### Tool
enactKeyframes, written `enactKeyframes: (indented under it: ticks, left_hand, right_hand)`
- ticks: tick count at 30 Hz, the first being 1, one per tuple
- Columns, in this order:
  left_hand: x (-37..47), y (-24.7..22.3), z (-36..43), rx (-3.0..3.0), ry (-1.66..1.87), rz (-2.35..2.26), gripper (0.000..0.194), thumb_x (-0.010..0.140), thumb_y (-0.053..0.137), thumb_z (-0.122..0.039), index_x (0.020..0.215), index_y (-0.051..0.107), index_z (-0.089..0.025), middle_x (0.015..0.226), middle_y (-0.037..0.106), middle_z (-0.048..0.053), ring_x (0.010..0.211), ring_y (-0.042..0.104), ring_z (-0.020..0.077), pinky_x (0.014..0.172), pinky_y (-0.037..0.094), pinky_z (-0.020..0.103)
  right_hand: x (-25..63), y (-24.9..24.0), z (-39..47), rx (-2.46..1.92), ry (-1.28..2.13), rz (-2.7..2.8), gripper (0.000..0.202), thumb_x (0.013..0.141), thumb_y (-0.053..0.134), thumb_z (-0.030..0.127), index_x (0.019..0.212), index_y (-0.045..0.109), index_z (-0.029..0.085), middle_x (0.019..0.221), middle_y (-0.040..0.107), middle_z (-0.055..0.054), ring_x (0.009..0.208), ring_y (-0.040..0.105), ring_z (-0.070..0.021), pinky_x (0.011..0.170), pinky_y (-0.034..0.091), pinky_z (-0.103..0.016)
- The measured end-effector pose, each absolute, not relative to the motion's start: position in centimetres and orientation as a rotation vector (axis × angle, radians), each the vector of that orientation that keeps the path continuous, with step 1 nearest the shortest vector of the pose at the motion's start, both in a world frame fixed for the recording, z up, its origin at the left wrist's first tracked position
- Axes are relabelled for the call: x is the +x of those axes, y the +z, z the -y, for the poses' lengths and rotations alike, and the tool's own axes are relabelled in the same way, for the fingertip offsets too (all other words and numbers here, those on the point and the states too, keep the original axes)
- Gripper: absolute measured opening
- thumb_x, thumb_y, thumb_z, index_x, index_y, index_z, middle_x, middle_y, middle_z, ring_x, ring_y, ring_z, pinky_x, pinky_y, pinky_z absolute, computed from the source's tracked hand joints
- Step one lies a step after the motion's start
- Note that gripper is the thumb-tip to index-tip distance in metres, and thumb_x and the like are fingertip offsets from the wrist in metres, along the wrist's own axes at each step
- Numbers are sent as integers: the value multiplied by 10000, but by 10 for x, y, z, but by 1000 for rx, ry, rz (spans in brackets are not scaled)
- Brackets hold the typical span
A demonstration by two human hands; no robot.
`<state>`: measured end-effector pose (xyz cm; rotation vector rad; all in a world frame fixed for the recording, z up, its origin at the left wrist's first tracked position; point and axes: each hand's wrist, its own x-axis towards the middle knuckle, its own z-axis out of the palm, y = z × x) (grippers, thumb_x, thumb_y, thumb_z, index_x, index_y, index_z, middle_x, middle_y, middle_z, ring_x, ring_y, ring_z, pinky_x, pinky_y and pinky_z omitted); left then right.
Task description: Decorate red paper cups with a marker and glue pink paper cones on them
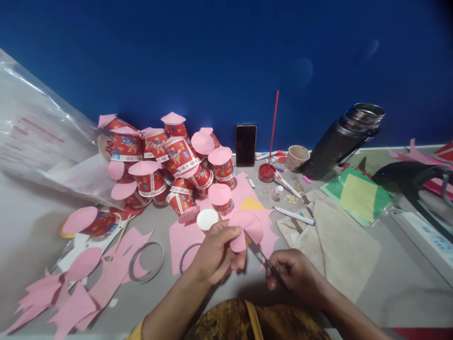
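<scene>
My left hand (pixel 222 248) pinches a round piece of pink paper (pixel 249 224) between thumb and fingers. Part of the paper hangs down as a flap in front of the fingertips. In my right hand (pixel 293 271) is a pair of dark-handled scissors (pixel 264 257), the blades pointing up and left against the paper's edge. A white-topped paper cup (pixel 207 219) stands just beyond my left hand. Pink paper sheets (pixel 180 236) lie under and behind both hands, and a grey ring (pixel 186 255) rests partly hidden by my left forearm.
Red paper cups with pink paper tops (pixel 180 156) are piled at the back left. Pink scraps (pixel 74 293) and another grey ring (pixel 146 262) lie left. Behind are a phone (pixel 246 145), a red pot (pixel 266 173) with a stick, a marker (pixel 293 216) and a black flask (pixel 336 141).
</scene>
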<state>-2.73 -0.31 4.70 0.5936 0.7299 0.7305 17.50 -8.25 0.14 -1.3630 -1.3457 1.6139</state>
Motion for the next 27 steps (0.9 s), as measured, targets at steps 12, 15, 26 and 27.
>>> enactKeyframes:
  ticks: [12, 15, 26, 27]
  left_hand:
    - [-30, 47, 5, 567, 692, -721, 428, 705, 841, -399, 478, 580, -147, 394, 578, 26, 276, 508, 107, 296, 340, 171]
    - [-29, 48, 6, 593, 701, -728, 418, 719, 848, -406, 509, 611, -133, 396, 583, 30, 275, 502, 100, 310, 354, 168]
    - [-28, 53, 13, 885, 774, -953, 348, 808, 814, -447, 776, 703, -119, 496, 700, 78, 343, 539, 100, 392, 438, 179]
    - [-27, 54, 14, 892, 769, -965, 336, 799, 817, -437, 795, 699, -123, 512, 711, 82, 346, 543, 104, 395, 441, 184]
  right_hand:
    - [181, 0, 84, -1588, 1325, 1684, 187, 697, 609, 91, 677, 750, 212, 638, 768, 15, 595, 585, -137, 594, 354, -235]
    - [187, 9, 85, -1678, 1227, 1782, 162, 676, 619, 95, 650, 727, 212, 642, 747, 18, 593, 552, -131, 592, 320, -246]
    - [266, 26, 108, -2212, 544, 1817, 382, 803, 700, 614, 709, 607, 255, 672, 698, -31, 595, 654, -227, 579, 388, -308]
    - [274, 25, 110, -2248, 492, 1804, 379, 803, 687, 619, 718, 604, 259, 679, 700, -37, 600, 660, -237, 575, 395, -314]
